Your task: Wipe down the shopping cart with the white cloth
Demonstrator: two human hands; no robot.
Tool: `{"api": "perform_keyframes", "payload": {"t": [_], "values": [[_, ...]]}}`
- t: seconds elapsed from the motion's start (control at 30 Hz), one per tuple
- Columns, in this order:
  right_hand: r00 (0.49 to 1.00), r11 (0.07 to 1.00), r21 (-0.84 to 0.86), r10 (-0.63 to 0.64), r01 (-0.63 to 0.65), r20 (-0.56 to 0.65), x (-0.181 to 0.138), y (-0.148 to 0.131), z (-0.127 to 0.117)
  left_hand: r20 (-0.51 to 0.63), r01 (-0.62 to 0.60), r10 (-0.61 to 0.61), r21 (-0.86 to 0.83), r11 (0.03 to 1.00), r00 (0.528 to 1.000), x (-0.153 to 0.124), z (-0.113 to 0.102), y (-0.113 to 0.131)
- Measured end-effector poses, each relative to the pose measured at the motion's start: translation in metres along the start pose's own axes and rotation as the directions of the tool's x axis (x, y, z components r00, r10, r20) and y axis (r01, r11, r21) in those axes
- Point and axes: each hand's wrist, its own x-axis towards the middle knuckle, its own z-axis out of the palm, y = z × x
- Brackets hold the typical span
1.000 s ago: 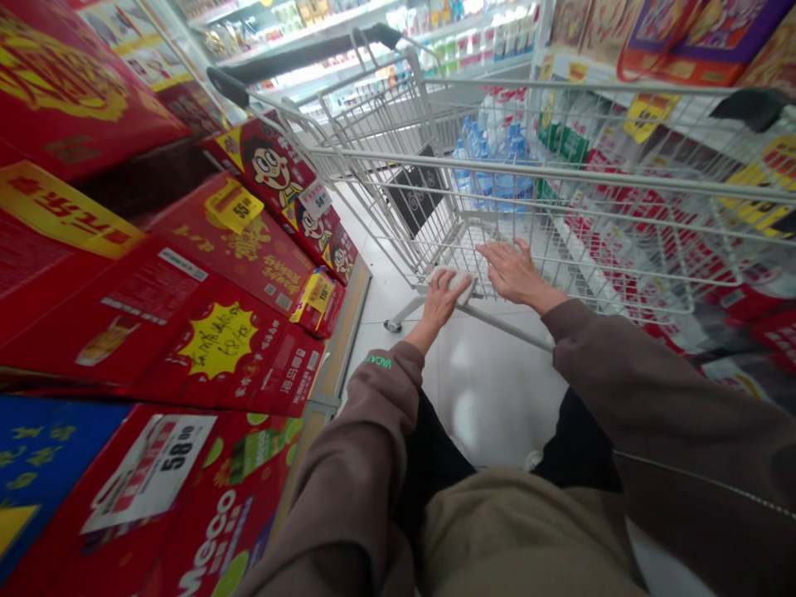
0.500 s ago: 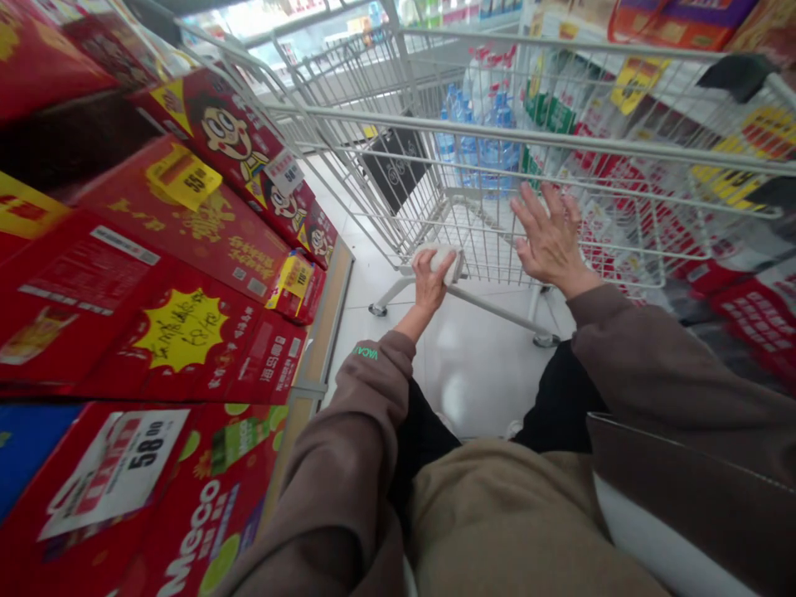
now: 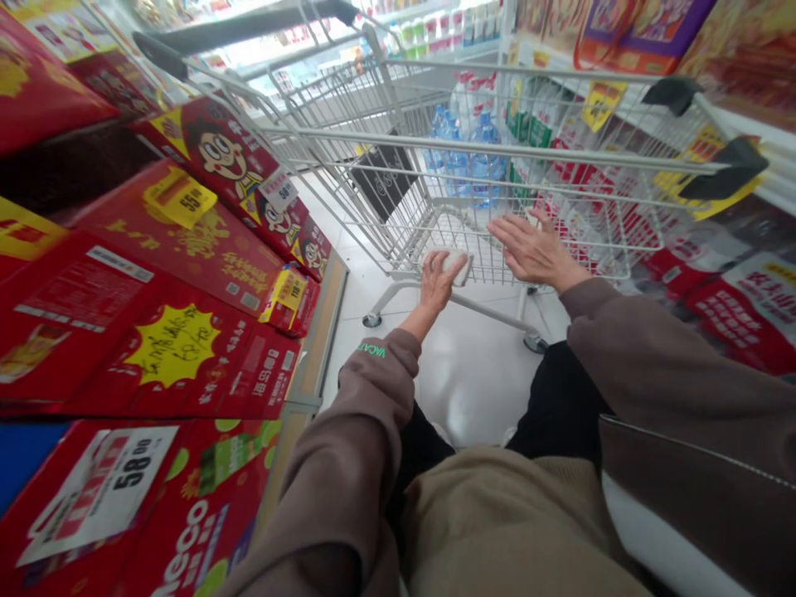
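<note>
A wire shopping cart stands sideways in front of me, its handle at the upper left. In my left hand is a folded white cloth, held at the lower edge of the cart's basket with my fingers curled over it. My right hand is open beside the wire side, fingers stretched out toward the left, with nothing in it. Whether its fingers touch the wires I cannot tell. Below both hands run the cart's grey lower frame and a caster wheel.
Stacked red gift boxes with price tags rise close on my left, along a shelf edge. Beyond the cart stand blue water bottles. Packs of wrapped drinks line the right. White floor tiles lie below me.
My right hand has moved left, closer to my left hand, and its fingers now point more sideways. The cloth in my left hand has shifted slightly right. The view has tilted, showing more cart handle.
</note>
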Motion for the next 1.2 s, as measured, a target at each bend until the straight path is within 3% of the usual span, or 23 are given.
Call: {"api": "perform_keyframes", "payload": {"t": [0.1,0.2,0.4,0.63,0.7,0.83,0.93,1.03,1.1,1.2], "values": [[0.978,0.98,-0.021,0.194,-0.196,-0.079,-0.008,0.001,-0.003,-0.122,0.005,-0.005,0.003,1.0,0.992,0.022,0.001,0.008],[0.934,0.941,-0.003,0.337,-0.34,-0.117,-0.014,0.004,-0.004,-0.122,0.035,-0.034,0.009,0.999,0.992,0.032,0.005,0.01],[0.99,0.99,-0.009,0.139,-0.139,0.02,-0.023,0.015,-0.001,0.093,-0.019,0.017,0.017,1.0,0.995,0.001,0.011,0.006],[0.996,0.995,0.084,0.054,-0.06,0.073,-0.029,0.036,0.005,-0.109,0.018,-0.016,0.013,1.0,0.994,0.036,0.009,0.022],[0.995,0.993,0.089,0.077,-0.083,0.07,-0.032,0.04,0.004,-0.078,-0.005,0.007,0.028,1.0,0.997,0.033,0.01,0.021],[0.971,0.971,0.043,0.236,-0.234,-0.034,-0.041,0.044,0.002,0.117,-0.058,0.053,0.04,0.998,0.992,0.006,0.012,0.016],[0.926,0.936,0.019,0.351,-0.352,-0.137,-0.047,0.046,0.001,0.011,-0.034,0.034,0.048,0.998,0.999,0.006,0.015,0.024],[0.93,0.942,0.019,0.334,-0.335,-0.156,-0.048,0.044,-0.002,-0.118,-0.085,0.09,0.049,0.995,0.989,0.028,0.023,0.044],[0.935,0.944,0.028,0.33,-0.33,-0.133,-0.047,0.041,-0.005,-0.12,-0.117,0.123,0.05,0.992,0.985,0.039,0.03,0.053],[0.932,0.937,0.04,0.35,-0.348,-0.095,-0.047,0.038,-0.011,-0.007,-0.137,0.138,0.036,0.99,0.99,0.029,0.039,0.054]]}}
